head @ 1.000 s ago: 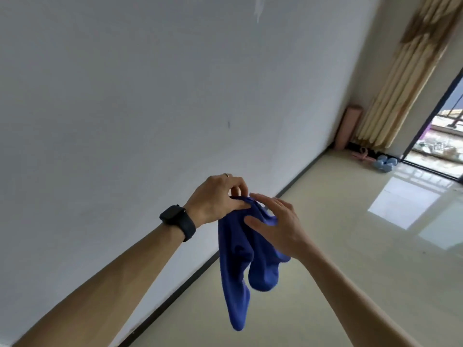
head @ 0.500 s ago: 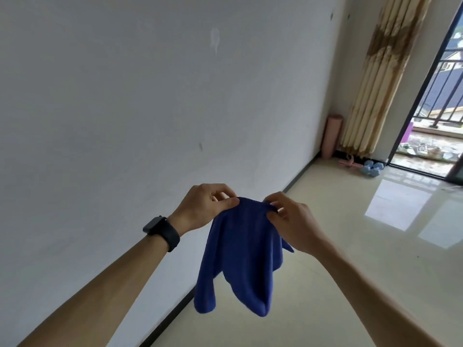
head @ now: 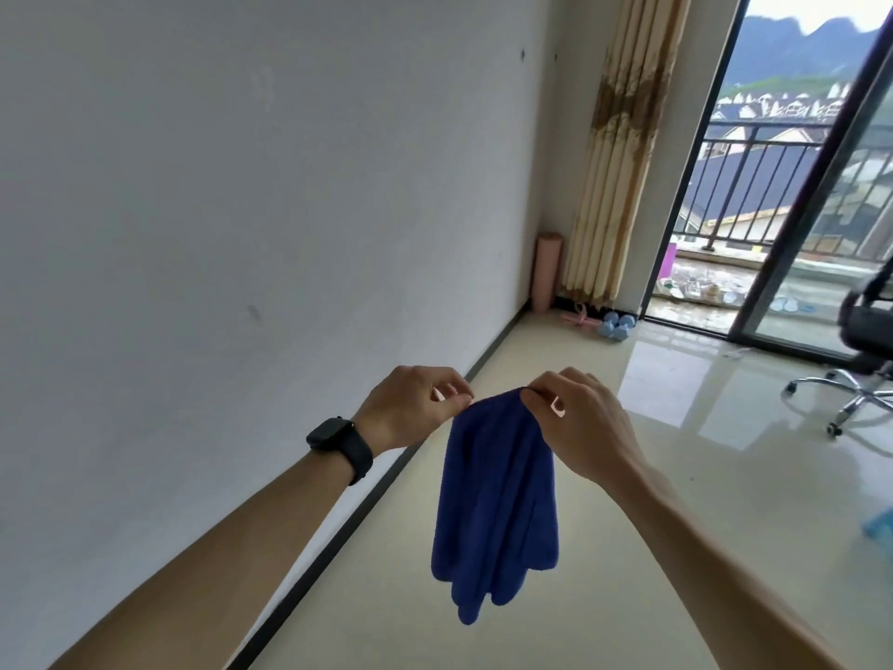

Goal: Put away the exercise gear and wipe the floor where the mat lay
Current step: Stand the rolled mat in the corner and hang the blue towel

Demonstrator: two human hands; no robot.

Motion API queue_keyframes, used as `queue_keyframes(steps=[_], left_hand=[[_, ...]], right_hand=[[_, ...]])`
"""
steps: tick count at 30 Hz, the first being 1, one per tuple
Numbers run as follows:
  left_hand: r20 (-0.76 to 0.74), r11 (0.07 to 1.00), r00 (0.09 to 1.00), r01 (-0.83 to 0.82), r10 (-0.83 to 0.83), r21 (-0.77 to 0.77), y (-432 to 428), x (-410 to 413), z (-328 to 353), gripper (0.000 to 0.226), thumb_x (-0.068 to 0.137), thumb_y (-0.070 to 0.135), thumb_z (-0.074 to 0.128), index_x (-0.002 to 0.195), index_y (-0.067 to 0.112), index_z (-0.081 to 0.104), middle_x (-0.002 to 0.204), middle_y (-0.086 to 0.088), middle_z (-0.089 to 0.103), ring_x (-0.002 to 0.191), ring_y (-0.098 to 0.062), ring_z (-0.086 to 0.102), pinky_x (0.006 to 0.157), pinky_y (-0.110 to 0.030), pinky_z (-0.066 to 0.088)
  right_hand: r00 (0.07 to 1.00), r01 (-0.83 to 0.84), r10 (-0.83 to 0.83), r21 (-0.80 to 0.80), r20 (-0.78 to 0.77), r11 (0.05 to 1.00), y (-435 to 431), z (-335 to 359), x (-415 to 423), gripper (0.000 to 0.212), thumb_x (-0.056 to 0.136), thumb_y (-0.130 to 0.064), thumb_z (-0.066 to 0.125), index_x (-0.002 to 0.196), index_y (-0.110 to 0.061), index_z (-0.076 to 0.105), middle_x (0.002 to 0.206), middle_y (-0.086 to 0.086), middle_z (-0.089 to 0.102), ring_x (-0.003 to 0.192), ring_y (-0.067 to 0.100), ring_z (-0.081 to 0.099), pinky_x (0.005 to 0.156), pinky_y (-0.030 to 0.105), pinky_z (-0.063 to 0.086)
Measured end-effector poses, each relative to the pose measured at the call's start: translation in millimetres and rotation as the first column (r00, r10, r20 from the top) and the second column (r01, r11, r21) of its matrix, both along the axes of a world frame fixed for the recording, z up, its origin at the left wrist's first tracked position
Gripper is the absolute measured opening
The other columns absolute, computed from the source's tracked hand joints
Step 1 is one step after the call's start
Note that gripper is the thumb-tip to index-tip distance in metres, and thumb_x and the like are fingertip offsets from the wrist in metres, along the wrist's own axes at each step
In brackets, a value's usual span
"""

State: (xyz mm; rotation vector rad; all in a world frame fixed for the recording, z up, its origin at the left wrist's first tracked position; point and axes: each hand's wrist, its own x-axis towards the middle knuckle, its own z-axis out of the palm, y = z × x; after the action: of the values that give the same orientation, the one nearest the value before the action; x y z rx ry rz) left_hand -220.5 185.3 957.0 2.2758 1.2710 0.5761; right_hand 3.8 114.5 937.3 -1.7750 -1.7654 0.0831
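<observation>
A dark blue cloth hangs in front of me above the glossy beige floor. My left hand, with a black watch on its wrist, pinches the cloth's top left corner. My right hand pinches the top right corner. Both hands are held close together at chest height. In the far corner a rolled pink mat stands upright against the wall. Light blue dumbbells and a pink item lie on the floor beside it.
A white wall with a dark skirting runs along my left. A beige curtain hangs beside an open sliding balcony door. A black office chair on a chrome wheeled base stands at the right. Something light blue lies at the right edge.
My view has lifted and turned right, bringing the balcony and chair into sight. My hands have spread the bunched cloth by its top edge, so it now hangs flatter.
</observation>
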Motion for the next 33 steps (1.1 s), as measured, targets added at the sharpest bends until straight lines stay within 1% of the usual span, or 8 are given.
queue_keyframes(steps=[4,6,9,16,19,24,28,33], left_hand=[[-0.204,0.995,0.979,0.003,0.018,0.101,47.3,39.7,0.0,0.026,0.095,0.044,0.055,0.119,0.037,0.065,0.11,0.018,0.065,0.107,-0.008,0.058,0.09,-0.028,0.047],[-0.307,0.985,0.951,0.009,0.046,0.173,78.0,57.9,-1.6,0.031,0.095,0.044,0.052,0.124,0.037,0.062,0.121,0.013,0.063,0.115,-0.013,0.055,0.096,-0.032,0.044],[-0.388,0.979,0.92,0.032,0.049,0.2,129.7,88.1,-8.8,0.034,0.095,0.045,0.049,0.126,0.037,0.06,0.125,0.009,0.063,0.118,-0.016,0.054,0.099,-0.035,0.042],[-0.366,0.98,0.93,0.087,-0.017,0.177,251.6,167.1,-20.9,0.035,0.096,0.045,0.047,0.127,0.036,0.06,0.126,0.008,0.062,0.119,-0.017,0.054,0.099,-0.035,0.043],[-0.361,0.97,0.931,0.125,-0.042,0.209,306.4,201.2,-22.0,0.033,0.096,0.044,0.048,0.125,0.036,0.062,0.123,0.008,0.064,0.116,-0.017,0.056,0.097,-0.035,0.044],[-0.357,0.967,0.93,0.167,-0.088,0.195,379.1,271.5,-17.1,0.031,0.095,0.043,0.048,0.122,0.036,0.063,0.123,0.008,0.063,0.116,-0.017,0.055,0.098,-0.036,0.043],[-0.311,0.956,0.942,0.197,-0.123,0.219,435.4,340.5,-9.2,0.031,0.096,0.042,0.048,0.121,0.034,0.064,0.12,0.009,0.065,0.115,-0.017,0.056,0.099,-0.037,0.042],[-0.315,0.925,0.937,0.245,-0.15,0.29,498.3,431.2,-3.5,0.03,0.097,0.043,0.047,0.118,0.034,0.066,0.116,0.007,0.067,0.113,-0.017,0.057,0.097,-0.036,0.043]], right_hand=[[0.991,0.136,-0.136,-0.034,-0.008,0.99,18.6,0.1,60.2,0.017,0.098,-0.04,0.053,0.097,-0.032,0.068,0.091,-0.015,0.06,0.078,0.01,0.059,0.071,0.032,0.052],[0.979,0.205,-0.204,-0.042,0.02,0.978,29.9,-0.3,88.1,0.018,0.098,-0.041,0.053,0.098,-0.032,0.068,0.09,-0.016,0.061,0.077,0.01,0.059,0.069,0.031,0.05],[0.952,0.302,-0.299,-0.061,0.06,0.951,51.5,-0.7,129.9,0.019,0.099,-0.042,0.052,0.098,-0.032,0.068,0.09,-0.016,0.061,0.079,0.012,0.058,0.069,0.03,0.044],[0.882,0.471,-0.467,-0.069,0.068,0.879,118.6,1.2,216.1,0.018,0.098,-0.041,0.054,0.094,-0.031,0.068,0.086,-0.017,0.057,0.078,0.013,0.058,0.069,0.031,0.042],[0.84,0.541,-0.54,-0.026,0.054,0.84,148.0,8.9,255.5,0.016,0.097,-0.038,0.056,0.093,-0.029,0.069,0.086,-0.014,0.058,0.076,0.015,0.057,0.067,0.031,0.041],[0.788,0.615,-0.616,0.024,0.014,0.788,198.5,20.1,317.3,0.015,0.096,-0.036,0.058,0.094,-0.027,0.07,0.087,-0.012,0.06,0.074,0.017,0.056,0.069,0.03,0.04],[0.79,0.613,-0.613,0.034,-0.02,0.789,251.5,16.7,367.6,0.014,0.095,-0.038,0.059,0.089,-0.03,0.069,0.089,-0.013,0.064,0.073,0.012,0.059,0.069,0.032,0.045],[0.833,0.553,-0.553,-0.005,-0.022,0.833,338.4,11.8,443.2,0.016,0.095,-0.042,0.057,0.088,-0.033,0.069,0.084,-0.019,0.061,0.077,0.009,0.061,0.068,0.032,0.049]])
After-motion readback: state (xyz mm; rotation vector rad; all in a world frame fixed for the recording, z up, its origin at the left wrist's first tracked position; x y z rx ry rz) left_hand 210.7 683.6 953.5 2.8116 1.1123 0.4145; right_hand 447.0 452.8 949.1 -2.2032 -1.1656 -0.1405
